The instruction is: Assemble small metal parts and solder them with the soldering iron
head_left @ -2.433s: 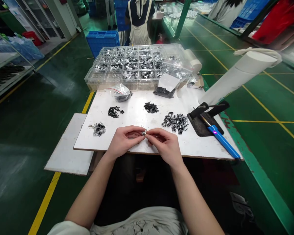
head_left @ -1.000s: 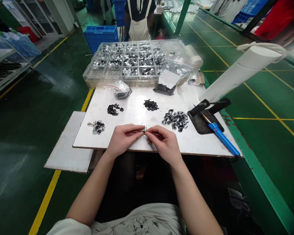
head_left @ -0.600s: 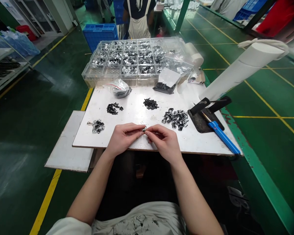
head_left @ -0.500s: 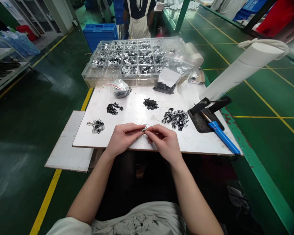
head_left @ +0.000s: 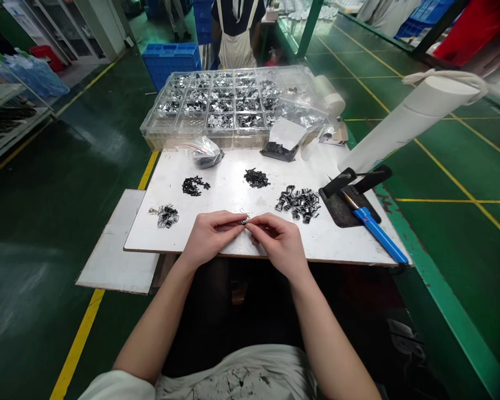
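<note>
My left hand [head_left: 210, 236] and my right hand [head_left: 277, 241] meet at the near edge of a white board [head_left: 229, 194]. Both pinch one small shiny metal part [head_left: 244, 221] between their fingertips. On the board lie a pile of metal clips [head_left: 299, 203] to the right, two piles of small black parts [head_left: 256, 178] [head_left: 193, 186] farther back, and a small heap of metal pieces [head_left: 166, 215] to the left.
A clear compartment box [head_left: 223, 105] full of metal parts stands at the far edge, with plastic bags [head_left: 203, 151] beside it. A blue-handled tool [head_left: 377, 233] rests on a black stand [head_left: 345, 208] at right. A white tube [head_left: 408, 122] leans in. A person in an apron [head_left: 237, 28] stands beyond.
My hands have stayed together on the small metal part, with only slight finger movement. The view shifted a little.
</note>
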Tool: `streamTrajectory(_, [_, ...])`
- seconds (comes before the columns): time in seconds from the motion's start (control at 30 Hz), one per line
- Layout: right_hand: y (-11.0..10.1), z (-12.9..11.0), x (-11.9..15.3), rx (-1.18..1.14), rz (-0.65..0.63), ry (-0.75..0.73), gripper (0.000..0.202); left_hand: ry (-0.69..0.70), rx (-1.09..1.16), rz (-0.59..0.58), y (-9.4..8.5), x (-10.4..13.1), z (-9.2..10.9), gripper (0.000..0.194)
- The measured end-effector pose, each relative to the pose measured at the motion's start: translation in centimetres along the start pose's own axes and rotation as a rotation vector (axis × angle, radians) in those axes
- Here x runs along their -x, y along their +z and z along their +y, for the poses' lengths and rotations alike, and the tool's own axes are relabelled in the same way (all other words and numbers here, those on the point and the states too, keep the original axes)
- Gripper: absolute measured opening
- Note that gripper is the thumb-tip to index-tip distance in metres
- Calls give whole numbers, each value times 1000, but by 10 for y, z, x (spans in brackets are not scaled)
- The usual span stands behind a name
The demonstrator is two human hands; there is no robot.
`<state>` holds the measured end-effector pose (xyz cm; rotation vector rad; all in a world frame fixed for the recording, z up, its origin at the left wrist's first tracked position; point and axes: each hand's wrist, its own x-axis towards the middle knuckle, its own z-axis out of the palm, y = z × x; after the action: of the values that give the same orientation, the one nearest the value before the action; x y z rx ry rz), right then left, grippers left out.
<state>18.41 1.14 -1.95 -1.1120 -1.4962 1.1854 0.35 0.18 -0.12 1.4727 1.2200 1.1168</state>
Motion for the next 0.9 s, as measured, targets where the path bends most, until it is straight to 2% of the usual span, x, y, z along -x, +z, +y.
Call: streamTrajectory(0.9, [0, 2, 0, -22, -11, 10, 13, 132, -88, 12, 1, 0, -3, 21])
